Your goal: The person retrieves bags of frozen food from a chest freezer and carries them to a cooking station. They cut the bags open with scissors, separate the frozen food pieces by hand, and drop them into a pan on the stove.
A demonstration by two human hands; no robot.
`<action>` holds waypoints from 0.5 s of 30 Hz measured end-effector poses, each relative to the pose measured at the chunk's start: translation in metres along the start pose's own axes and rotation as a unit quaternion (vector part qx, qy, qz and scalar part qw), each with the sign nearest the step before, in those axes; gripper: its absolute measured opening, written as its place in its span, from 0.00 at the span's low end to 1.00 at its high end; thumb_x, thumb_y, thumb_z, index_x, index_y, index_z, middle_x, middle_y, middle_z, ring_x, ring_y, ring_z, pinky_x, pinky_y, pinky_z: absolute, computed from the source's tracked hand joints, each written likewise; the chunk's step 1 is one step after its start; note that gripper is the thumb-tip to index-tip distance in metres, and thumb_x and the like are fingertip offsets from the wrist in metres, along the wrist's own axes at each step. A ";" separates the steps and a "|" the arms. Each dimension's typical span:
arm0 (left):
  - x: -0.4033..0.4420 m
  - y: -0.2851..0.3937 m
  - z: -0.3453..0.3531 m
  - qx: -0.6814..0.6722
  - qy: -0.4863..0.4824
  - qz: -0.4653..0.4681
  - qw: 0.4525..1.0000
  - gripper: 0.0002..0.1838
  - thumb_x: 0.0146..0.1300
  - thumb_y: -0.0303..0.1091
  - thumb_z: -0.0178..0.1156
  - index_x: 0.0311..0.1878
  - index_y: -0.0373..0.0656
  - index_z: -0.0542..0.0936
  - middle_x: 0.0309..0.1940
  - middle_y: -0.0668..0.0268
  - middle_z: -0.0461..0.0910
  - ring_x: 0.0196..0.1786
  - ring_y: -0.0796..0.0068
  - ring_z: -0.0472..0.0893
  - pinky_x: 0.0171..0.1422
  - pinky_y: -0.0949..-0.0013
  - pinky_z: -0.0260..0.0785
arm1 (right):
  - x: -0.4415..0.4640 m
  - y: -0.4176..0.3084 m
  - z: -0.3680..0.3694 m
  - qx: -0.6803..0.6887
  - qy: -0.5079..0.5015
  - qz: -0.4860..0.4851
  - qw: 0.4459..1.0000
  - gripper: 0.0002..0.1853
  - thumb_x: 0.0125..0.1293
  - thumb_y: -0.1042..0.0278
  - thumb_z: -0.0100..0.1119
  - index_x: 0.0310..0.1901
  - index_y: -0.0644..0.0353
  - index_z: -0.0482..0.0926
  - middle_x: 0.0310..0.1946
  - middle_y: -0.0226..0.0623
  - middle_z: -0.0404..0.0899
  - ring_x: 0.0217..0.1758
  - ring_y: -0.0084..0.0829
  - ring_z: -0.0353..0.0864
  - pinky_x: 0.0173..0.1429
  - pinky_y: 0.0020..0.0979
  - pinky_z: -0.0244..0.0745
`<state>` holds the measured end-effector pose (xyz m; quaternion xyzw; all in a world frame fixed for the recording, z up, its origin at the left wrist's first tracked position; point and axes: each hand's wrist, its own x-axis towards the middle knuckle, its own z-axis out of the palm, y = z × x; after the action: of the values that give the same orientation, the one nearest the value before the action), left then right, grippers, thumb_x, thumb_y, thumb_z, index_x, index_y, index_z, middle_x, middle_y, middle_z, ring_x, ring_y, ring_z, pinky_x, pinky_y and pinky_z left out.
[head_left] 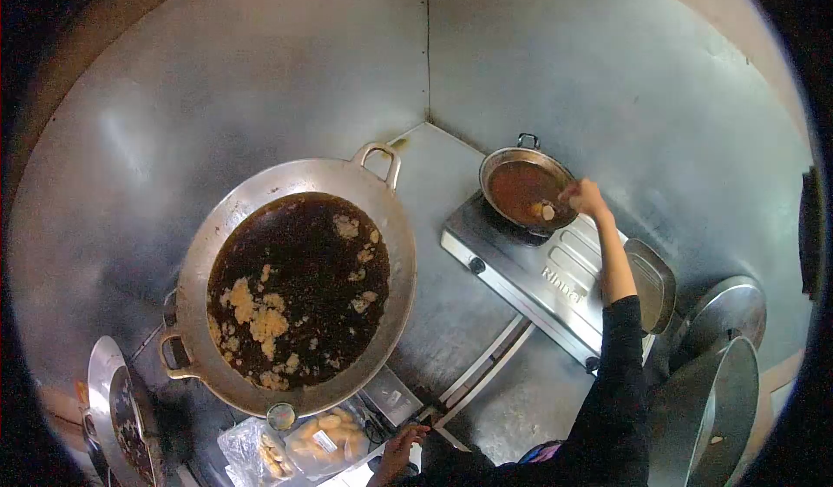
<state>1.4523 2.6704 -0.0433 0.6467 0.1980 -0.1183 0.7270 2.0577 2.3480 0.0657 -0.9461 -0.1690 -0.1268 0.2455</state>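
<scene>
My right hand [587,197] reaches over the near rim of a small two-handled pan [492,159] of reddish-brown liquid. Its fingers are closed together; what they hold, if anything, is too small to make out. Just beside the fingertips, a pale piece [547,212] shows in the liquid. Low in the view, my left hand [404,445] is by the counter's front edge, its fingers curled; what they grip, if anything, is unclear. Left of it lie clear plastic bags [328,439] of light brown food pieces.
A large wok [401,253] of dark liquid with floating tan clumps fills the left side. The small pan sits on a silver Rinnai stove [521,266], beside a rectangular pan [652,286]. Metal lids [733,313] lean at the right; another wok [104,370] is far left.
</scene>
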 end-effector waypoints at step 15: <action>0.001 -0.012 0.003 -0.010 0.022 -0.023 0.999 0.19 0.71 0.42 0.41 0.47 0.38 0.77 0.39 0.67 0.78 0.41 0.79 0.74 0.48 0.74 0.65 | -0.027 -0.050 -0.021 -0.069 -0.136 -0.059 0.987 0.24 0.55 0.62 0.55 0.51 0.70 0.69 0.43 0.52 0.77 0.42 0.51 0.78 0.48 0.43 0.72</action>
<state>1.4488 2.6655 -0.0543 0.6370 0.2296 -0.1189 0.7262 2.0102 2.3719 0.0956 -0.9576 -0.2474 -0.0231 0.1461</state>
